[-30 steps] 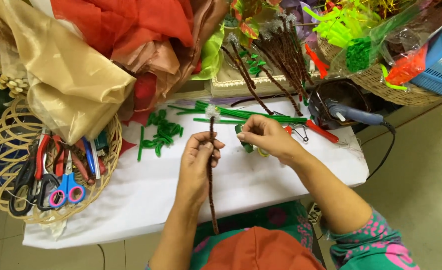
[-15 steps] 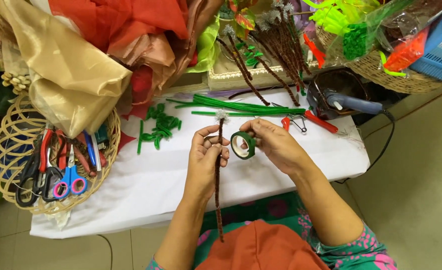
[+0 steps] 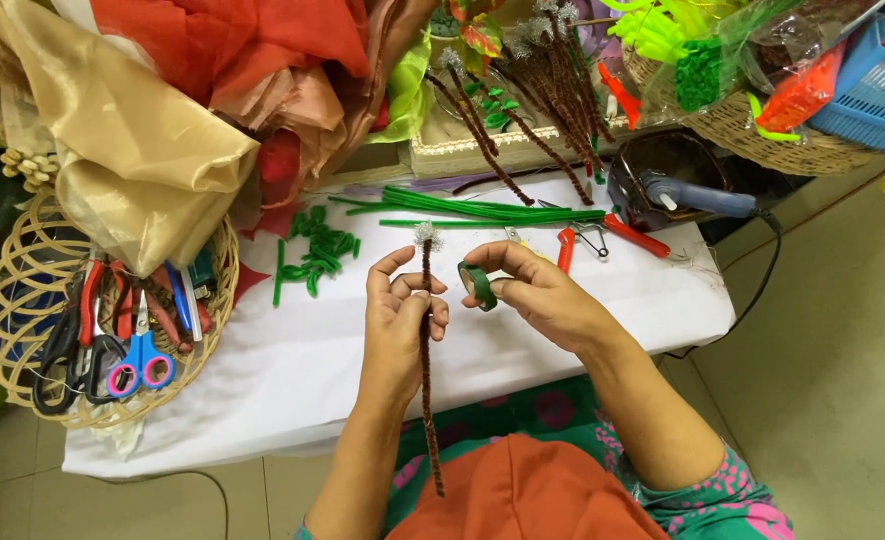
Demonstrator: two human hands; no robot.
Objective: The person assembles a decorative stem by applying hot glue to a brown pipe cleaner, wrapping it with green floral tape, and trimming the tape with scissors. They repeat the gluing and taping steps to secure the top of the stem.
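I have one view only, from the head camera: it looks steeply down, close over the white tabletop (image 3: 293,370), the wearer's lap at the bottom edge and floor to the right.

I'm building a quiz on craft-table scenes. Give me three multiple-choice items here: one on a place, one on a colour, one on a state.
1. Where do the scissors lie?
A. wicker basket
B. blue crate
C. floor
2. What colour is the tape roll?
A. red
B. green
C. white
3. How is the brown stem held?
A. flat on the table
B. upright in the left hand
C. inside a bag

Answers: A, they lie in the wicker basket; B, the right hand pinches a green ring; B, the left hand grips it.
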